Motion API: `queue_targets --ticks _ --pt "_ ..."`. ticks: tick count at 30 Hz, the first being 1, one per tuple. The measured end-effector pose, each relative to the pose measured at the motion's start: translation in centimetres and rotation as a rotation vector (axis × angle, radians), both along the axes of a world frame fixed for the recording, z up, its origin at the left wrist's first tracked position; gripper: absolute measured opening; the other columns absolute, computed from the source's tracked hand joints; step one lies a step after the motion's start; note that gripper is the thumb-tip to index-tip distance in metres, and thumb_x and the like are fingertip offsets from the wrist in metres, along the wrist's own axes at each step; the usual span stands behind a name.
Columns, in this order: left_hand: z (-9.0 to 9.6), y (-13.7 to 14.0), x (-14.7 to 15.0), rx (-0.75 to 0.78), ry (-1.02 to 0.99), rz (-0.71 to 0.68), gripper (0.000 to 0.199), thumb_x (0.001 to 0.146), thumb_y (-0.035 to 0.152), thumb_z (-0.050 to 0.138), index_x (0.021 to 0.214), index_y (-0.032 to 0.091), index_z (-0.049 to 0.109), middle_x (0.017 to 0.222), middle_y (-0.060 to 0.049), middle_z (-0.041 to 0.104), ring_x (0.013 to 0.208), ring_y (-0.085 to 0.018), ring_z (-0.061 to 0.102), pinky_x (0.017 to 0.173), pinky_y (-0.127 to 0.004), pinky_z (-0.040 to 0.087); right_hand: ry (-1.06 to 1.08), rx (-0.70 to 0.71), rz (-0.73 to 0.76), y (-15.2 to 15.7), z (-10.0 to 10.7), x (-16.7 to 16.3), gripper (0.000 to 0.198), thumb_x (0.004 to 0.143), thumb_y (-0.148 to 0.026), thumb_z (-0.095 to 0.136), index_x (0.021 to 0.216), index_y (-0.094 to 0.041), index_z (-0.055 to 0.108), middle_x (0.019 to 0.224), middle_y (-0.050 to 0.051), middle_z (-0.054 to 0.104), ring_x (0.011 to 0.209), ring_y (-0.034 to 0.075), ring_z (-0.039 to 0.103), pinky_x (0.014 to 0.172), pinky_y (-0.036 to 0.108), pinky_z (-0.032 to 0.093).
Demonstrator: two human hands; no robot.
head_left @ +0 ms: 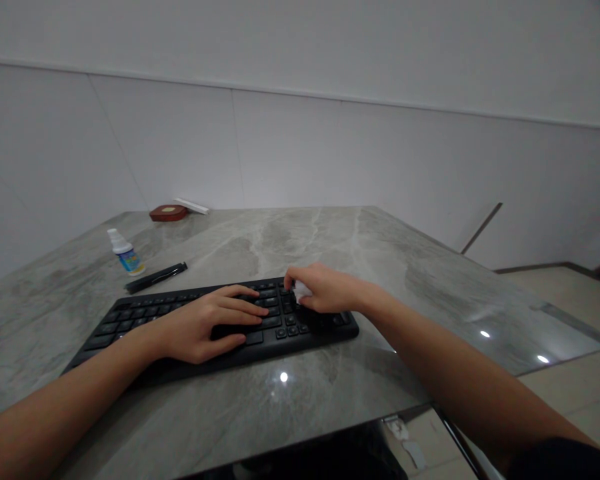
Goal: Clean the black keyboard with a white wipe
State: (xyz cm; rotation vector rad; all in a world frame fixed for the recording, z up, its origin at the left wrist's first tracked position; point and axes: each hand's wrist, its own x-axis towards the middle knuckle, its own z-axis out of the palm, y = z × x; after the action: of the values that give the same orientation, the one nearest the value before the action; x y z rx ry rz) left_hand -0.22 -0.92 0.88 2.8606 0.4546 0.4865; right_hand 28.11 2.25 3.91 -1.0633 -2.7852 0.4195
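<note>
A black keyboard [253, 351] lies at a slight angle on the grey marbled table. My left hand [215, 320] rests flat on its keys, fingers stretched out and a little apart. My right hand [323, 288] is over the right part of the keyboard, by the upper keys, with its fingers curled round a crumpled white wipe [301, 291]. Only a small part of the wipe shows between the thumb and fingers. The keys under both hands are hidden.
Behind the keyboard at the left stand a white spray bottle [129, 259] with a blue label and a long black bar-shaped object [156, 277]. A reddish-brown box [168, 213] and a white strip [192, 205] lie near the wall. A glossy black panel [330, 453] is at the near edge.
</note>
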Motion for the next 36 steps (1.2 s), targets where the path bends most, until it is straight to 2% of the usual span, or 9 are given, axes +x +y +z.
queue_targets --ticks 4,8,14,19,23,26,29,33,36 --pt "0.0 0.0 0.0 0.0 0.001 -0.002 0.041 0.091 0.016 0.059 0.132 0.02 0.061 0.134 -0.007 0.064 0.134 -0.028 0.049 0.112 -0.05 0.044 -0.019 -0.062 0.094 -0.4 0.1 -0.3 0.034 0.078 -0.013 0.065 0.112 -0.02 0.062 0.094 0.005 0.067 0.086 0.02 0.059 0.074 0.029 0.042" --pt "-0.1 0.1 0.0 -0.006 -0.016 -0.001 0.042 0.09 0.015 0.059 0.132 0.02 0.061 0.133 -0.008 0.065 0.134 -0.029 0.049 0.112 -0.05 0.044 0.025 -0.027 0.143 -0.4 -0.3 -0.4 0.033 0.08 -0.01 0.063 0.112 -0.02 0.061 0.098 0.006 0.068 0.088 0.02 0.059 0.079 0.031 0.042" --pt "-0.1 0.0 -0.1 -0.026 -0.017 0.006 0.043 0.089 0.015 0.06 0.132 0.021 0.062 0.132 -0.007 0.065 0.135 -0.029 0.048 0.111 -0.05 0.045 0.014 0.018 0.076 0.1 -0.4 -0.2 0.036 0.077 -0.004 0.059 0.111 -0.018 0.061 0.103 0.008 0.069 0.096 0.022 0.061 0.083 0.032 0.043" --pt "-0.2 0.0 -0.1 -0.025 -0.013 0.009 0.043 0.09 0.015 0.059 0.132 0.022 0.061 0.133 -0.008 0.065 0.135 -0.029 0.048 0.111 -0.051 0.045 -0.031 0.061 -0.046 0.6 0.0 0.4 0.034 0.081 -0.02 0.066 0.115 -0.017 0.061 0.106 0.01 0.07 0.096 0.024 0.063 0.08 0.031 0.045" --pt "-0.1 0.1 0.0 -0.023 -0.03 -0.008 0.044 0.089 0.015 0.059 0.133 0.022 0.061 0.133 -0.008 0.065 0.133 -0.03 0.05 0.11 -0.052 0.045 -0.169 0.087 -0.088 1.0 0.5 0.8 0.026 0.085 -0.038 0.066 0.092 -0.013 0.069 0.09 0.013 0.072 0.084 0.025 0.065 0.07 0.031 0.043" --pt "0.1 0.0 0.1 -0.033 -0.039 -0.009 0.045 0.089 0.015 0.059 0.133 0.022 0.061 0.132 -0.008 0.065 0.133 -0.03 0.05 0.109 -0.052 0.046 -0.185 0.07 -0.033 1.0 0.6 0.6 0.021 0.086 -0.034 0.065 0.088 -0.014 0.07 0.087 0.011 0.072 0.081 0.023 0.065 0.069 0.029 0.042" --pt "0.2 0.0 0.1 -0.041 -0.04 -0.003 0.046 0.089 0.015 0.06 0.134 0.023 0.061 0.132 -0.008 0.065 0.133 -0.03 0.05 0.109 -0.052 0.046 -0.089 0.06 -0.011 0.8 0.4 0.3 0.018 0.087 -0.031 0.066 0.09 -0.014 0.069 0.088 0.01 0.072 0.082 0.021 0.064 0.07 0.028 0.041" --pt "0.0 0.0 -0.1 -0.045 -0.02 0.002 0.046 0.089 0.015 0.06 0.134 0.022 0.06 0.133 -0.009 0.064 0.134 -0.031 0.049 0.11 -0.052 0.045 0.153 0.014 -0.067 0.8 0.1 0.0 0.021 0.09 -0.032 0.064 0.101 -0.014 0.067 0.091 0.007 0.071 0.084 0.019 0.063 0.074 0.027 0.042" --pt "-0.1 0.1 -0.2 -0.046 -0.008 0.004 0.046 0.09 0.015 0.059 0.135 0.023 0.06 0.134 -0.008 0.064 0.136 -0.031 0.047 0.11 -0.052 0.045 0.259 0.015 -0.075 0.9 0.1 0.1 0.024 0.089 -0.029 0.065 0.109 -0.015 0.063 0.098 0.007 0.069 0.09 0.019 0.062 0.079 0.029 0.043"
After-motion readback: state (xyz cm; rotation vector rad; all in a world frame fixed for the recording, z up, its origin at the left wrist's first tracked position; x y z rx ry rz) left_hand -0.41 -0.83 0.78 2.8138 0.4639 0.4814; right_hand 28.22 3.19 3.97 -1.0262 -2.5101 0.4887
